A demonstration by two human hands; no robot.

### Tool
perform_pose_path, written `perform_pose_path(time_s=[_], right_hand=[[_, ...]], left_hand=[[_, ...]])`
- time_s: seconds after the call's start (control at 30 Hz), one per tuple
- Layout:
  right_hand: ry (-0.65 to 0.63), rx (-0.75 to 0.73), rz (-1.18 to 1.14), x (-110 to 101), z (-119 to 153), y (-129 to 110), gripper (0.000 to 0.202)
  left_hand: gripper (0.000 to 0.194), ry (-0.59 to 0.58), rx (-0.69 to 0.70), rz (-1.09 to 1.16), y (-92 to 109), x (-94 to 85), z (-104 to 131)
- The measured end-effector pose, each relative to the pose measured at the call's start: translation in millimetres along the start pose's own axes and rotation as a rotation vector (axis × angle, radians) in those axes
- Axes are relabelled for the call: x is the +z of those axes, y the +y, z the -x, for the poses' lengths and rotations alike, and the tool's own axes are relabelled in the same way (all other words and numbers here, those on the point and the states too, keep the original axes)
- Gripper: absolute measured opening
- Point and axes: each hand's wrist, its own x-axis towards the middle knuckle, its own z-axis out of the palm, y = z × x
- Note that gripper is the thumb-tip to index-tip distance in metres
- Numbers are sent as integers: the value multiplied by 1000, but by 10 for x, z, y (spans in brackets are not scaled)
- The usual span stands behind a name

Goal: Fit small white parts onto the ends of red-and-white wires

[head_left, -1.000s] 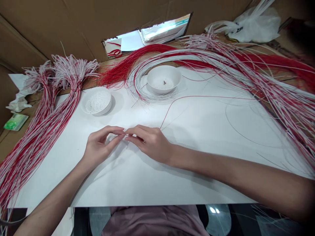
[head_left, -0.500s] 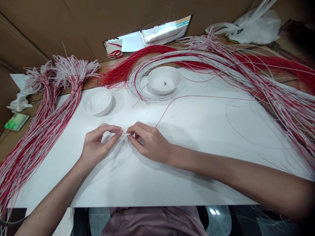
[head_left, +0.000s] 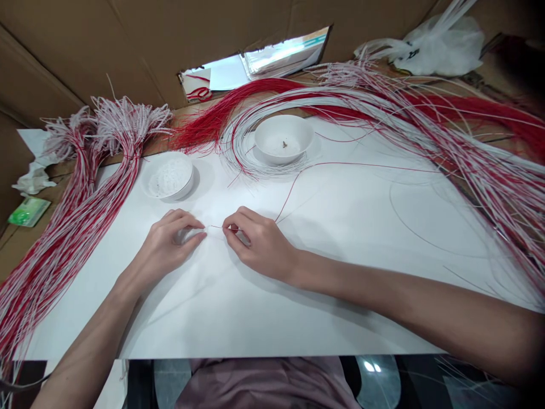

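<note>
My right hand [head_left: 264, 244] pinches a thin red wire [head_left: 340, 163] between thumb and fingertips, and a short end of it sticks out to the left. Behind the hand the same wire curves up and runs off to the right. A fainter pale strand also leads away from that hand. My left hand [head_left: 170, 241] faces the wire's end, its thumb and fingers drawn together in a pinch. Something tiny and whitish shows at its fingertips, too small to name. A narrow gap separates the two hands, both low over the white tabletop [head_left: 264, 324].
A white bowl [head_left: 187, 184] of small clear pieces stands behind my left hand; another bowl [head_left: 306, 149] holds a small brown bit. Red-and-white wire bundles [head_left: 106, 199] lie left, more wires [head_left: 426, 133] right. A cardboard wall [head_left: 140, 45] closes the back.
My left hand has drawn a little to the left, away from the wire's end, and the gap between the hands has widened. The right hand stays nearly in place.
</note>
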Motion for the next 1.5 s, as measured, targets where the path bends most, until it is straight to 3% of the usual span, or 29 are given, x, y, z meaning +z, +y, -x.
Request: perform_pose_path(time_s=[0.3,0.47,0.63,1.5], right_hand=[[31,-46,-11,-4,0,-6,11],[61,-117,-9,1,5,-5,11],[95,-203,-47,-5,7,-12,9],[102,-246,-54,-7,13,-17,10]], left_hand=[[13,-5,-55,100,21,16,4],[11,46,-229,353,72,22,33],[12,53,-284,572,157,36,49],[13,36,-341,733,167,28,57]])
